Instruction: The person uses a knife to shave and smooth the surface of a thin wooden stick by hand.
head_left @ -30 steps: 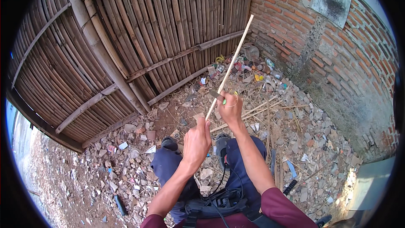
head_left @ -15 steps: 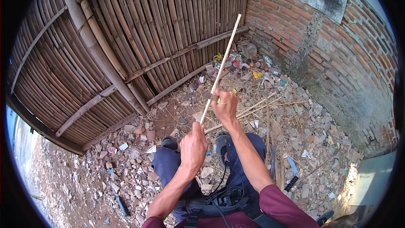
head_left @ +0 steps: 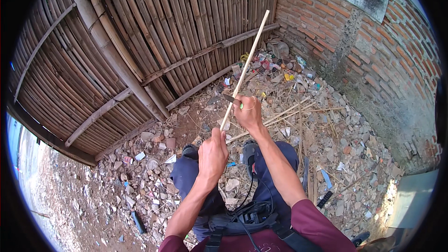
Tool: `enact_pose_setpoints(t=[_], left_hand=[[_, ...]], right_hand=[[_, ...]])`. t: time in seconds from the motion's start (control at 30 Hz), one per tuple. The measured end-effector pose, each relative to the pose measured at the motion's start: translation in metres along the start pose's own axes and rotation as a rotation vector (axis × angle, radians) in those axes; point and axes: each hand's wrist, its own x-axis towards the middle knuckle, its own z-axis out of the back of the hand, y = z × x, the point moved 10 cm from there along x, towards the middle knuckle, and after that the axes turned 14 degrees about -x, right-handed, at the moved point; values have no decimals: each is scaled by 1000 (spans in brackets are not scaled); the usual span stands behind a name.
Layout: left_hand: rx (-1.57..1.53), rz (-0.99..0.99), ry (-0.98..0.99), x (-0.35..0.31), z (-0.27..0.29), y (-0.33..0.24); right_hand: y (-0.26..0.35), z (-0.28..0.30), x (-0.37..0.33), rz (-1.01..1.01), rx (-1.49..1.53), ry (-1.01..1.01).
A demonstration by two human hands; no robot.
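A long, pale bamboo strip (head_left: 252, 51) slants up and away from me, its far tip in front of the bamboo fence. My left hand (head_left: 213, 155) is closed round the near end of it. Farther up the strip, my right hand (head_left: 249, 113) grips a knife (head_left: 229, 98), whose dark short blade lies across the strip. Green shows at the handle, most of which the fingers hide. A thin pale curl of shaving (head_left: 252, 103) loops over the right hand.
A bamboo fence (head_left: 196, 14) rises ahead and left, meeting a brick wall (head_left: 326, 23) on the right. Rubble and litter (head_left: 149, 177) cover the ground. Several cut bamboo strips (head_left: 291, 114) lie right of my hands. A black cable (head_left: 247, 191) hangs at my waist between my knees.
The view has shifted slightly. The knife blade now shows more plainly, angled across the strip near the same spot. Both hands keep their hold.
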Motion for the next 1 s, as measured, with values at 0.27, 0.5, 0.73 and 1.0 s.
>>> enact_pose_setpoints(t=[0.27, 0.5, 0.73, 1.0], left_hand=[[27, -3, -5, -2, -8, -8], [4, -29, -16, 7, -11, -5], [-40, -58, -24, -2, 8, -5], [-103, 27, -11, -7, 12, 17]], right_hand=[[-5, 5, 3, 27, -103, -53], [-10, 8, 11, -5, -165, -90], [7, 11, 8, 49, -169, -136], [-5, -64, -16, -74, 313, 418]])
